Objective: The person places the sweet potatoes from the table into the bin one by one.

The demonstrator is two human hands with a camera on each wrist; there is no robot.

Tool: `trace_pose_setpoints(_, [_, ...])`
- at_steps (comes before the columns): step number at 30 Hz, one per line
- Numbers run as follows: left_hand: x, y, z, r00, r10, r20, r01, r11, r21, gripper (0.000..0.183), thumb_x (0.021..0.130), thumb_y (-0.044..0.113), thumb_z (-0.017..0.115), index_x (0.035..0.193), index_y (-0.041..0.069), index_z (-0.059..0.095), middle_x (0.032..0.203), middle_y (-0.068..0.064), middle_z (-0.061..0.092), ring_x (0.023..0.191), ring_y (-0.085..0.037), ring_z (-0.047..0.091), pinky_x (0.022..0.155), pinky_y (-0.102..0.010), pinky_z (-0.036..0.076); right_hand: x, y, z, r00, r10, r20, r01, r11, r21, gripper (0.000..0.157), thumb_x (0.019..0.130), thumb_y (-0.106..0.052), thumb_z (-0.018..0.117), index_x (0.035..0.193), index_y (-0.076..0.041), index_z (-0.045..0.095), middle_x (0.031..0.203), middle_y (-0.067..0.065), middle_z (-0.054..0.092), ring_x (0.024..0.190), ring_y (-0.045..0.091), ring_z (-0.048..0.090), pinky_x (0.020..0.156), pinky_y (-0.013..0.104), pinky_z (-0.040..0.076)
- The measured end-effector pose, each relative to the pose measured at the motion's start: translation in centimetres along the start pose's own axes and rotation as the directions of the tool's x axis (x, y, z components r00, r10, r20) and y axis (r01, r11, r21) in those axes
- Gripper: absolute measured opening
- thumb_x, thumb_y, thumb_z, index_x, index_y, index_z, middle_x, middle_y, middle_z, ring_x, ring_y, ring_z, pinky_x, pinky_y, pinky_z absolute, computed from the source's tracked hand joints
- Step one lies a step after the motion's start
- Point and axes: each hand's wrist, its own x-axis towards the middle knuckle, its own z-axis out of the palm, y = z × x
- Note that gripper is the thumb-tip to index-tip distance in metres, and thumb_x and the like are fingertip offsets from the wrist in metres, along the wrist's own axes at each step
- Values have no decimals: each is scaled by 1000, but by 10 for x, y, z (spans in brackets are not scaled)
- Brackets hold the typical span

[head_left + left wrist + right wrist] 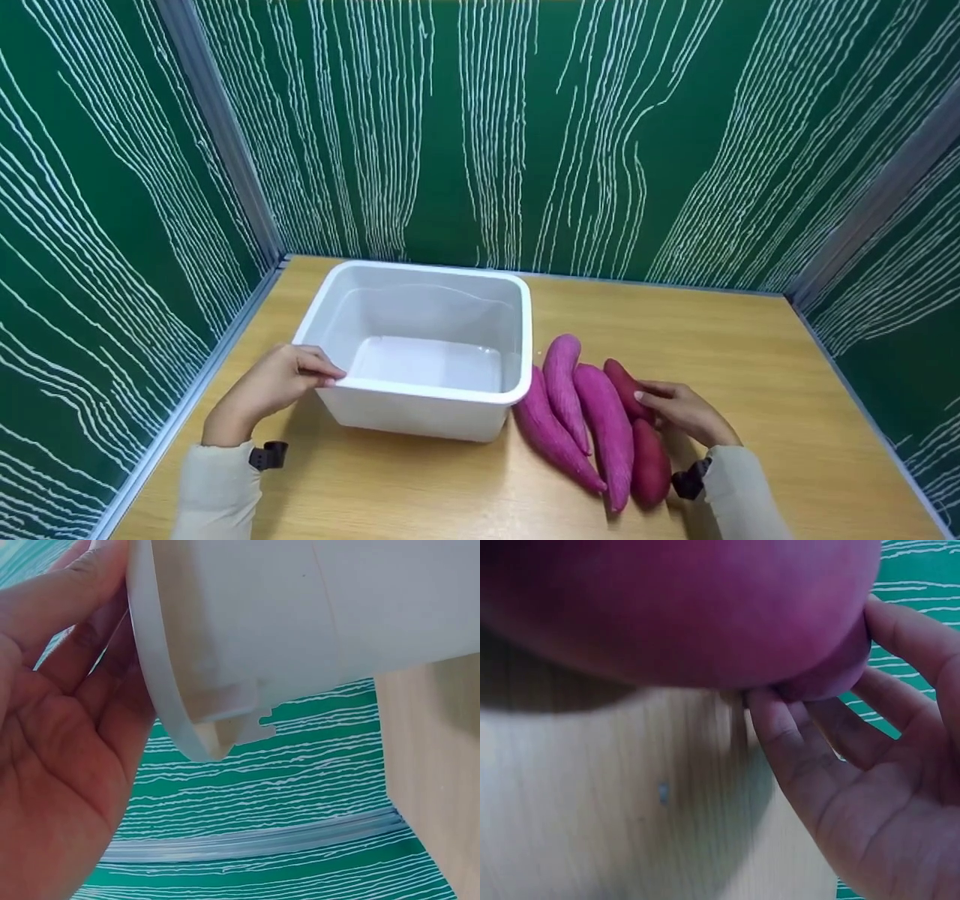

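A white plastic tub (420,420) stands on the wooden table, left of centre. My left hand (289,375) grips its near left corner, thumb over the rim; in the left wrist view the tub's rim (161,675) sits between the fingers of that hand (52,742). Several purple sweet potatoes (607,427) lie side by side just right of the tub. My right hand (686,412) curls round a dark red sweet potato (626,386) at the right of the row. In the right wrist view that sweet potato (675,607) fills the top, with the fingers (780,735) under its end.
Green patterned walls (480,135) close in the table on the left, back and right. Bare wooden tabletop (735,337) shows behind and right of the sweet potatoes, and in front of the tub.
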Motion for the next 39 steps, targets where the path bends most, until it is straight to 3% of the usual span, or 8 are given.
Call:
trace_pose_setpoints(9, [1, 0, 0, 1000, -21, 7, 21, 1000, -4, 22, 84, -8, 69, 96, 8, 79, 96, -2, 71, 102, -29, 60, 92, -50, 49, 0, 3, 5, 999, -5, -38, 6, 1000, 21, 63, 100, -32, 56, 143, 10, 37, 123, 20, 58, 93, 19, 59, 77, 32, 51])
trace_pose_setpoints(15, [2, -1, 0, 1000, 24, 6, -24, 1000, 2, 20, 84, -7, 70, 96, 7, 79, 95, -2, 71, 99, -28, 61, 90, -50, 50, -1, 5, 6, 998, -39, -44, 41, 999, 36, 62, 101, -30, 55, 142, 12, 36, 125, 22, 58, 97, 18, 59, 78, 30, 52])
trace_pose_setpoints(20, [2, -4, 0, 999, 45, -2, -45, 999, 10, 20, 83, -6, 71, 95, 7, 79, 93, -2, 71, 97, -27, 62, 88, -47, 52, -1, 3, 6, 998, -39, -53, 38, 999, -15, 62, 100, -33, 55, 142, 10, 39, 126, 22, 58, 99, 19, 60, 80, 32, 52])
trace_pose_setpoints(31, [3, -3, -1, 1000, -19, 7, 19, 1000, -22, 18, 84, -5, 71, 96, 6, 78, 96, -5, 72, 100, -29, 60, 90, -50, 50, 0, -2, 7, 998, -40, -46, 39, 999, -26, 59, 101, -28, 54, 141, 14, 37, 120, 21, 60, 88, 20, 60, 75, 33, 53])
trace_pose_setpoints(39, [2, -5, 0, 1000, -25, 8, 25, 999, -30, 18, 84, -4, 70, 97, 6, 78, 98, -5, 72, 101, -30, 60, 91, -50, 50, -1, -4, 3, 999, -28, -34, 27, 999, -25, 61, 100, -28, 56, 140, 14, 38, 119, 21, 60, 88, 21, 61, 76, 35, 54])
